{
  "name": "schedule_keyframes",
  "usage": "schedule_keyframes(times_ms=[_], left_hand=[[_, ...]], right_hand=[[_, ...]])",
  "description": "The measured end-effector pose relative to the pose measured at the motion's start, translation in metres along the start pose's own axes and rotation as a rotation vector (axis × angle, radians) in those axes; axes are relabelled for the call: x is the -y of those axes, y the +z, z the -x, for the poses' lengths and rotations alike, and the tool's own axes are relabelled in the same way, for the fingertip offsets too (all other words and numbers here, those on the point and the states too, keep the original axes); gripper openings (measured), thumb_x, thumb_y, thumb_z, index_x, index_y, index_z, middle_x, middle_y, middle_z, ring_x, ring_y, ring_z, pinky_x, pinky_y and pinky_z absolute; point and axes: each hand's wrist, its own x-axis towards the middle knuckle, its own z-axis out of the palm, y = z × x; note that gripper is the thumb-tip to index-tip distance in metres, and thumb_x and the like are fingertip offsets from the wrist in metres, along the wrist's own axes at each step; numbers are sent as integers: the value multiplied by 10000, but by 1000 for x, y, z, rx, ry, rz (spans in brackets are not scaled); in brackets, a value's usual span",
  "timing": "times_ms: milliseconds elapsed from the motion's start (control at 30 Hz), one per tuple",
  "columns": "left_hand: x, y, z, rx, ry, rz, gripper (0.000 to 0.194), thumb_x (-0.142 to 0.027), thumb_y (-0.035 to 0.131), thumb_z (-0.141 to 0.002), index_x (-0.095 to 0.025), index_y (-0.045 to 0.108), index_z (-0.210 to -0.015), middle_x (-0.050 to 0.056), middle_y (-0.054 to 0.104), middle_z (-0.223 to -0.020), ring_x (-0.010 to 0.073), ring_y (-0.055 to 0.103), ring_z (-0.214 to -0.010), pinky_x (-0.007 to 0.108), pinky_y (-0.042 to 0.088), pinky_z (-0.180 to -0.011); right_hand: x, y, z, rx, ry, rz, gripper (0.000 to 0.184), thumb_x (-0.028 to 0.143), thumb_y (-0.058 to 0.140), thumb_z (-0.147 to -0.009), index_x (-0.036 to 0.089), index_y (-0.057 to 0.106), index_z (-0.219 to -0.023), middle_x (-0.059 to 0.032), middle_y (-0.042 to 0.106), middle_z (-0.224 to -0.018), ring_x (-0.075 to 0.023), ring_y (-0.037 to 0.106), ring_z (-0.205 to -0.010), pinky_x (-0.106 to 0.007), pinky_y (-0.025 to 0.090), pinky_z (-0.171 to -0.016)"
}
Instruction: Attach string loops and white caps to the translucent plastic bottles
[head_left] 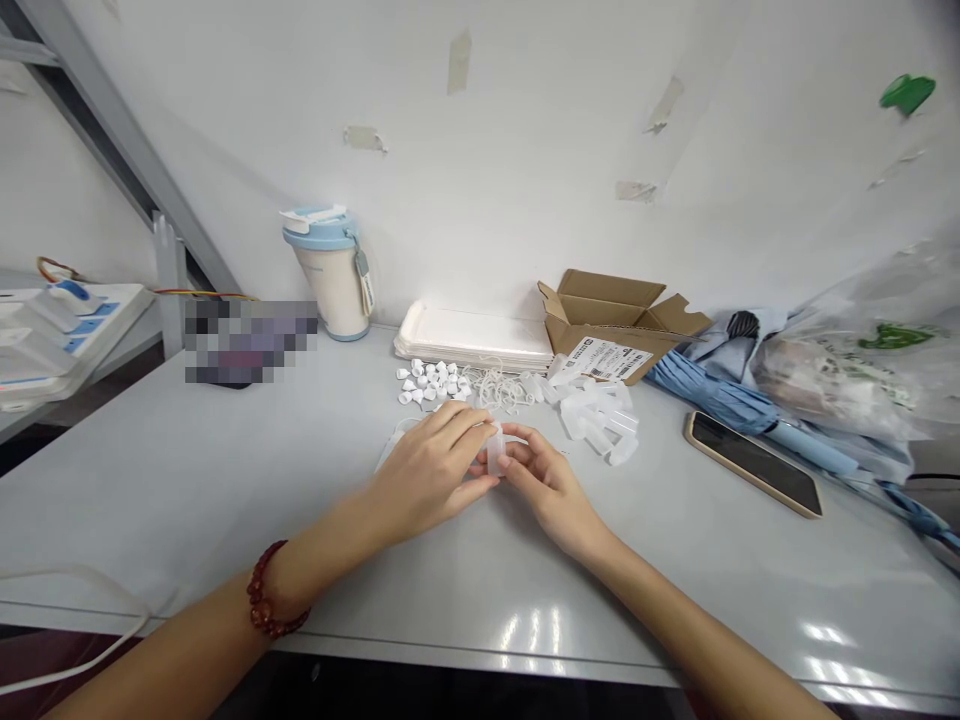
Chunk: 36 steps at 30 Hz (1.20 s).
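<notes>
In the head view, a small translucent plastic tube [496,452] stands roughly upright between my two hands, above the table. My right hand [551,485] grips it from the right, with the thumb on its near side. My left hand [435,465] is closed at its upper left, fingertips at the rim; whether a small part is pinched there is hidden. Just beyond my hands lie small white caps [431,382], a tangle of thin white rings or loops [501,388] and a pile of similar translucent tubes [600,415]. A clear piece [393,440] shows partly behind my left hand.
Behind the parts are a stack of white packets [472,335] and an open cardboard box [619,325]. A lidded cup [330,275] stands left of them. On the right are a phone [754,463], a folded blue umbrella [720,392] and a plastic bag [847,365].
</notes>
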Motion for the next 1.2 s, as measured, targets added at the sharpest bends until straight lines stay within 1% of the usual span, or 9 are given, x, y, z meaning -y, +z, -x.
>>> schedule_keyframes(times_ms=[67,167,233,333,400,500,600,867,1200], left_hand=[[-1,0,0,11,-29,29,319,-201,591,-820,-153,494,-1121,110,593,-1099,262,495,-1058,405,453,-888],[-1,-4,0,74,-134,86,381,-191,598,-783,-176,473,-1143,97,591,-1090,257,491,-1055,396,452,-880],[1,-9,-1,152,-208,127,471,-218,631,-744,-190,447,-1177,89,576,-1109,260,478,-1073,392,452,-879],[5,-18,-1,288,-261,186,559,-267,659,-713,-202,416,-1213,71,558,-1121,259,458,-1093,384,441,-889],[8,-22,-1,377,-279,195,511,-258,645,-717,-206,443,-1183,61,553,-1099,254,466,-1064,378,439,-873],[10,-25,-1,461,-291,162,412,-224,616,-722,-197,497,-1115,65,547,-1061,253,473,-1023,374,434,-841],[11,-25,0,496,-274,150,396,-236,607,-734,-186,510,-1115,73,548,-1051,259,452,-1041,375,421,-850],[14,-28,-1,507,-220,155,331,-190,572,-750,-182,530,-1079,60,560,-1038,245,436,-1046,358,411,-857],[18,-28,4,492,-208,182,431,-277,616,-768,-206,502,-1178,69,550,-1109,264,440,-1089,375,412,-883]], right_hand=[[-2,0,0,8,4,3,354,345,567,-862,204,427,-1155,-71,669,-980,-201,659,-934,-390,468,-891],[-4,-1,0,42,4,51,330,332,533,-880,200,439,-1167,-68,661,-989,-185,657,-895,-379,478,-866],[-4,-1,1,49,-13,176,279,307,496,-895,192,489,-1150,-71,652,-1008,-175,641,-874,-355,485,-825],[-2,-1,1,8,-88,486,224,240,476,-890,178,581,-1078,-82,625,-1050,-177,600,-872,-329,476,-760],[-1,-1,1,-5,-143,643,213,198,478,-880,176,615,-1040,-84,609,-1067,-165,581,-829,-313,468,-722],[-2,0,1,18,-182,720,223,160,479,-871,161,620,-1044,-87,602,-1054,-143,568,-763,-279,467,-658],[-3,1,1,47,-212,747,231,139,491,-861,139,605,-1062,-95,604,-1032,-151,576,-789,-273,474,-656],[-5,2,3,103,-256,827,254,134,494,-863,145,584,-1100,-111,589,-1087,-194,573,-954,-329,477,-801],[-8,1,3,99,-282,827,269,163,547,-836,167,552,-1105,-105,582,-1073,-207,562,-949,-350,488,-783]])
